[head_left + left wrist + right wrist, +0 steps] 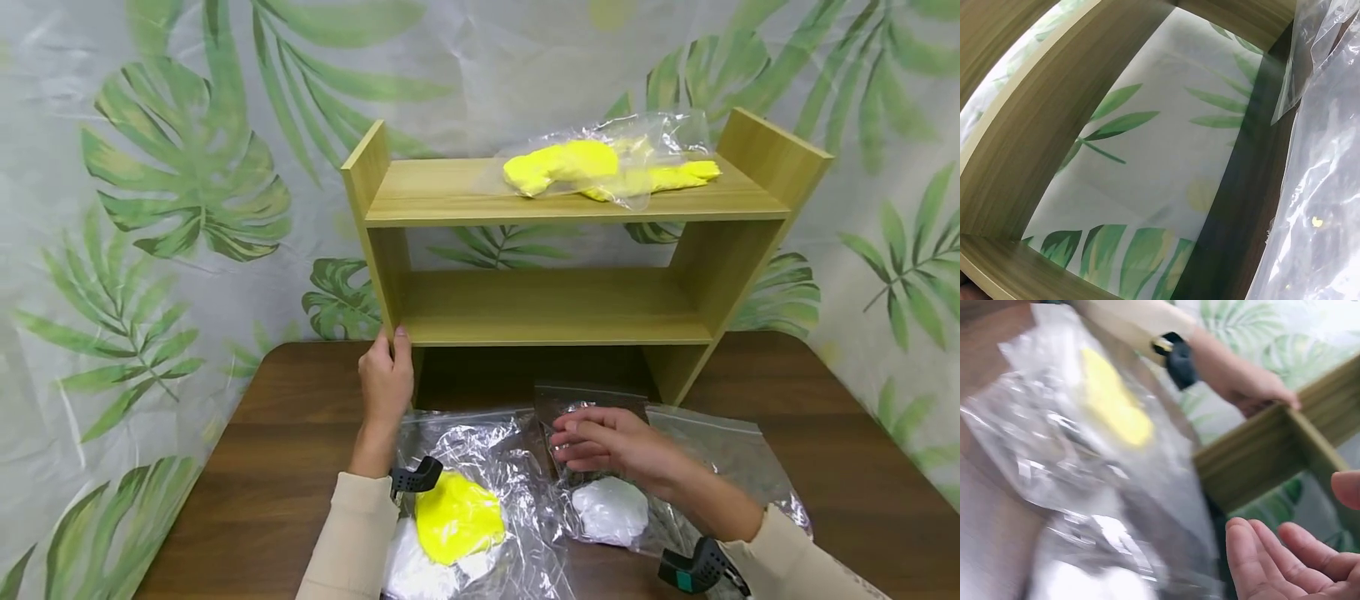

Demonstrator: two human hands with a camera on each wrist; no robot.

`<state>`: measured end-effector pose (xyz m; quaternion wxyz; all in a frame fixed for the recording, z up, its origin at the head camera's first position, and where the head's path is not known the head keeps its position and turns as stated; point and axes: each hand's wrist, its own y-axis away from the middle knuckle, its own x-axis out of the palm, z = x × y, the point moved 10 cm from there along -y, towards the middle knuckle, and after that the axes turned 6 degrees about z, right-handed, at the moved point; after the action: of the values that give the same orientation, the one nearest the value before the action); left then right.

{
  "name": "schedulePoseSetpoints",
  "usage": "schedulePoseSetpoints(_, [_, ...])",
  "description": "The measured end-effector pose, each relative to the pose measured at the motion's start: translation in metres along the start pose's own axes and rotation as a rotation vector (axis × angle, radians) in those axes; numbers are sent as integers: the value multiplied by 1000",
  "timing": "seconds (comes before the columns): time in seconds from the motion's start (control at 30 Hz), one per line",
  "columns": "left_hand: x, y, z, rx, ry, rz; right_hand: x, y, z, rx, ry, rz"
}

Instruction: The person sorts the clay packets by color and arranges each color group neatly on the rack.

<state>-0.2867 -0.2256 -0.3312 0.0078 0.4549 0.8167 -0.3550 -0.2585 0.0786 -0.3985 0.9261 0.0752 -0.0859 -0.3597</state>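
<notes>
My left hand [386, 379] holds the left side panel of a small wooden shelf [555, 308], at the height of its middle board. Fingers lie on the panel's outer side and the thumb is at its front edge. My right hand [622, 446] hovers in front of the shelf with loosely bent fingers and nothing in them; the right wrist view shows its fingers [1244, 553] too. Below it is a clear zip bag with a white lump [611, 510]. A yellow lump [457, 517] in clear plastic lies near my left wrist.
On the shelf's top board lies a clear bag with yellow lumps [562, 162]. Another transparent zip bag [720, 450] lies at the right on the dark wooden table [247, 467]. A leaf-patterned sheet [187, 167] hangs behind.
</notes>
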Motion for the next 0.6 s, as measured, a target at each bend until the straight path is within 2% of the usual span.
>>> schedulePoseSetpoints(0.1, [0,1,1,-8,-6,-5,7,-1,-19,35,-58,-4])
schedulePoseSetpoints(0.3, [0,0,-1,-14,-11,-2,18,-1,-43,77,-128,-8])
schedulePoseSetpoints(0.6, [-1,1,0,-8,2,-12,27,-1,-59,121,-141,-31])
